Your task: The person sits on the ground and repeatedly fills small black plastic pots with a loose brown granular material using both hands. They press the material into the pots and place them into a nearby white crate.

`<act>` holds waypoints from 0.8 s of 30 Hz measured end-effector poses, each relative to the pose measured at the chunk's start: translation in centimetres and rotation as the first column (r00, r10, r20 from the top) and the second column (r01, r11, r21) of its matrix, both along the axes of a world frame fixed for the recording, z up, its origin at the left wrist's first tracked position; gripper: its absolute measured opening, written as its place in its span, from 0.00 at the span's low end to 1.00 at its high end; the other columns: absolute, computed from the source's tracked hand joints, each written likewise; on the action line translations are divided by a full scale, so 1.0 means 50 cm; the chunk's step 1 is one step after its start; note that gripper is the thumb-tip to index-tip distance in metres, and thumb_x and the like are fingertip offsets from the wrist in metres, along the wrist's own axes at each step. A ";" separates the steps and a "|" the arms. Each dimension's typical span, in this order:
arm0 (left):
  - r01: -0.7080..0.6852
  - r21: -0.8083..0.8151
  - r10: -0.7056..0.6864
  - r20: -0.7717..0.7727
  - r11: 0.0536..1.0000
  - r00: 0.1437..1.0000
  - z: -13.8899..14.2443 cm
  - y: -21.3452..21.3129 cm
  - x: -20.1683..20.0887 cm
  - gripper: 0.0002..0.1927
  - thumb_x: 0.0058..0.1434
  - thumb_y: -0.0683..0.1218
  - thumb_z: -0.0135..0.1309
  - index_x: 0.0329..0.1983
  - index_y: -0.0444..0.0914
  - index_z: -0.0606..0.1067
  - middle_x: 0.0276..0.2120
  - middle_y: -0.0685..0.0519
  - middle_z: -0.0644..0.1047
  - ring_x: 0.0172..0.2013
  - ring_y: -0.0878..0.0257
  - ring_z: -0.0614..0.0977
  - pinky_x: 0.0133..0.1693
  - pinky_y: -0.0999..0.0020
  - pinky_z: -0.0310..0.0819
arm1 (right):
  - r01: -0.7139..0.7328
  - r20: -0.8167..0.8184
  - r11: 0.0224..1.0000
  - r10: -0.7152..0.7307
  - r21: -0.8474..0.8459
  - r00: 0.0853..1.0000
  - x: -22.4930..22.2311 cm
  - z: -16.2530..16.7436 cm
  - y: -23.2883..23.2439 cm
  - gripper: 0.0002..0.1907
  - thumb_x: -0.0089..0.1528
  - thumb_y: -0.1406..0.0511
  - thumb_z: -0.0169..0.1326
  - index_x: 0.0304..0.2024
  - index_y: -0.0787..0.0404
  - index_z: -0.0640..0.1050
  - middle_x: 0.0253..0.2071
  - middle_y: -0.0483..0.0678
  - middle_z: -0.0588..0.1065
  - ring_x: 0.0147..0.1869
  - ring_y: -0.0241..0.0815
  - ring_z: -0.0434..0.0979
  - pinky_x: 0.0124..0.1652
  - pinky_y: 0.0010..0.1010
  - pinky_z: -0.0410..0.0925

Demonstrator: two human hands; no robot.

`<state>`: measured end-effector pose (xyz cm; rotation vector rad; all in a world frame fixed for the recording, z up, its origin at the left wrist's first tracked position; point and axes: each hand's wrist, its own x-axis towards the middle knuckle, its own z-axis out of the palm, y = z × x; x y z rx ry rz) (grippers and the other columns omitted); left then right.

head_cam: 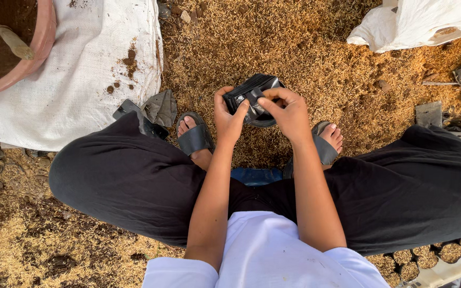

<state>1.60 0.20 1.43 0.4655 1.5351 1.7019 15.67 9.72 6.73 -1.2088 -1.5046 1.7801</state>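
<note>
Black plastic is what both hands are closed on: a stack of thin nursery bags (252, 92) is held low between the knees, above the husk-strewn ground (294, 48). The stack is pinched at its near-left edge by the left hand (228, 116), while one bag is being peeled up at the near-right corner by the fingertips of the right hand (289, 112). How many bags are in the stack cannot be told.

Two bags could be lifted together, since the layers cling; the stack could also be dropped into the husks if the left grip slackens.

Counted: two sandals (194, 137), one pink basin (25, 50) of soil with one wooden handle (13, 41) at the far-left corner of the view, two white sacks, the larger (89, 69) under the basin, the other (422, 21) at far right, and one seedling tray (444, 266) at the near-right corner.
</note>
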 end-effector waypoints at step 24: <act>-0.374 -0.275 0.433 0.199 0.886 0.879 -0.058 -0.024 -0.087 0.27 0.57 0.46 0.55 0.58 0.36 0.62 0.43 0.51 0.73 0.38 0.62 0.82 0.36 0.64 0.82 | 0.242 0.255 0.914 -0.331 0.325 0.909 0.051 -0.003 0.052 0.07 0.69 0.67 0.59 0.36 0.62 0.80 0.31 0.44 0.76 0.31 0.34 0.69 0.32 0.27 0.62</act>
